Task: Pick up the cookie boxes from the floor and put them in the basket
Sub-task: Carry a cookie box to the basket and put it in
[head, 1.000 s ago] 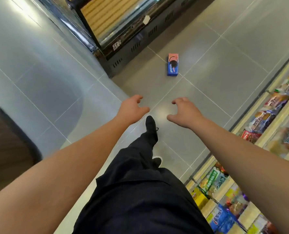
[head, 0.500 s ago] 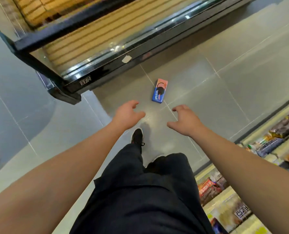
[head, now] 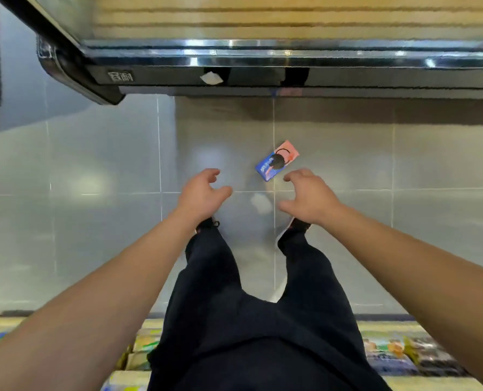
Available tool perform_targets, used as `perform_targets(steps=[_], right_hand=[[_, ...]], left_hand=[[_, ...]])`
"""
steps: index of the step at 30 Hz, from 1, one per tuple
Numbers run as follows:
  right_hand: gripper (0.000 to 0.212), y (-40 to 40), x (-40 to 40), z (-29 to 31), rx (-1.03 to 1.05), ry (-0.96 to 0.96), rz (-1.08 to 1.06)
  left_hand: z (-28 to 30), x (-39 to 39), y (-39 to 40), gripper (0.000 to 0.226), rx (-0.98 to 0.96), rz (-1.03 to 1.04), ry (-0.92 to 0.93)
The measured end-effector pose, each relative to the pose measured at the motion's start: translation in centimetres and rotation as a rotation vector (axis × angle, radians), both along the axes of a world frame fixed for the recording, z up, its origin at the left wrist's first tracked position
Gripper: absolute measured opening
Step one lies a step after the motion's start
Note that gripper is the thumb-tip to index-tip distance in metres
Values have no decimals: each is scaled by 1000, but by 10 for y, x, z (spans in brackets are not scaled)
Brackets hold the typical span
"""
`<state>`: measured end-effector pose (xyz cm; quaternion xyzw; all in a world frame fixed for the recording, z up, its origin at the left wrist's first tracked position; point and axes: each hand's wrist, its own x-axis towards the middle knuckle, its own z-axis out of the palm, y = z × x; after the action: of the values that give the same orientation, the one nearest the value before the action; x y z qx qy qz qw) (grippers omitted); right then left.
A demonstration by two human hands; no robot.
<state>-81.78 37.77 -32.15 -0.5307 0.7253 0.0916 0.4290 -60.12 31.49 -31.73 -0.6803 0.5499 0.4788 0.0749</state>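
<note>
Head view, the only one: both arms stretched forward over the grey tile floor (head: 93,165), hands empty. Left hand (head: 199,193) has loosely curled fingers (head: 210,173), thumb out toward the middle, holding nothing. Right hand (head: 308,198) the same, fingers (head: 298,174) relaxed and half bent, nothing grasped. One cookie box (head: 277,160), blue and pink with a dark round cookie printed on it, lies flat on the floor, turned diagonally, just beyond the right fingertips and up-right of the left ones; not touched by either hand. Step in hand looks like the reach for this box, pickup not yet done. To do it well, my judgement: right hand is the nearer, bend lower, turn the wrist to match the box's diagonal, pinch across the narrow sides with thumb on one long edge and fingers on the other; box lies flat on smooth tile so it may slide when nudged, so press down lightly before lifting. Containers: no basket in view, so where it stands cannot be told. Display case (head: 263,60) beyond the fingertips, dark frame with shiny rail; contents can't be made out. Shelf (head: 389,354) behind the legs at the bottom edge holds packaged goods, blurred.
</note>
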Motion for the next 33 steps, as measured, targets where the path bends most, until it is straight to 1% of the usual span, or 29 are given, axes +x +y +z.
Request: perform_targets(steps=[4,7,9,11,14,17,20,22,24,26,28,31,33], right_hand=[[61,-18,-27,-16,12,8,159],[60,-29,-28,-38,52,9,201],[61,-34,-29,-59,56,4,189],[61,-36,-30,-81,51,-8,164],[59,-38,-34,-128,52,10,190],[59,-40,-47,-189,74,40,184],[60,-38,-62,-258,100,42,163],[61,-43,-74,-309,68,34,140],[60,-48,-82,-352,26,23,120],[58,-56,-96,-416,-14,24,95],[59,-62,-106,-450,-46,14,43],[66,-80,-129,-514,-172,63,-86],[75,-92,-139,-556,-174,96,-153]], left_hand=[[-13,-20,23,56,-11,215,29],[-34,-28,37,54,9,364,53],[-56,-36,46,54,37,452,88],[-80,-45,51,57,61,485,118],[-126,-55,57,61,81,520,139],[-186,-70,64,55,104,574,133],[-248,-86,68,54,119,643,139],[-297,-99,68,57,119,670,156],[-339,-111,70,53,125,696,166],[-406,-128,66,50,139,711,179],[-441,-137,61,51,155,683,176],[-505,-152,44,52,140,701,167],[-551,-154,32,56,132,749,156]])
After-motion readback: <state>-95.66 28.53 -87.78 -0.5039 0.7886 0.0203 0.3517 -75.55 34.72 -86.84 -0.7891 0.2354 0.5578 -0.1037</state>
